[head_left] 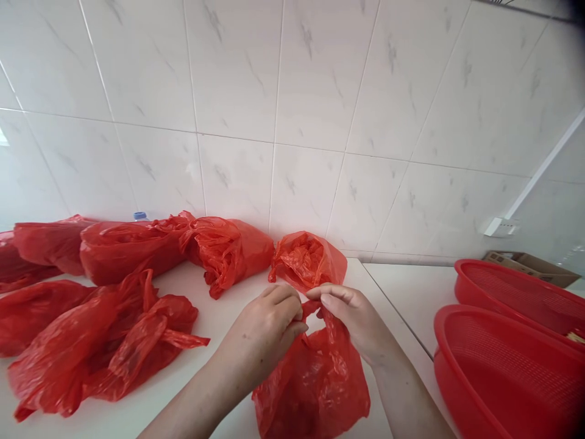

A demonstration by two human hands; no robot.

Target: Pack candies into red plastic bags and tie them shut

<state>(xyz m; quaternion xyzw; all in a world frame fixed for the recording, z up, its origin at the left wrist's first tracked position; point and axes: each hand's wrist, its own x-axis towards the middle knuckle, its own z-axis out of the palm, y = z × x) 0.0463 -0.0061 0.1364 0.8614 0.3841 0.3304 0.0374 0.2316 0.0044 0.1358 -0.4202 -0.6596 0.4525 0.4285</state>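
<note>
Red bag [315,390] sits toward the bench's [219,317] right edge, top looks untied, opening still visible to me. Person's left hand [269,329] pinches one side of the neck, right hand [350,314] the other. Bunched bags [249,244] line the far edge, look gathered; can't confirm ties. Rumpled bags [68,341] at left edge, red baskets [457,378] beyond right edge.

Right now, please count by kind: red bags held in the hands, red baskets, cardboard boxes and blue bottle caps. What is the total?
Held red bag: 1
Red baskets: 2
Cardboard box: 1
Blue bottle cap: 1
Total: 5
</note>
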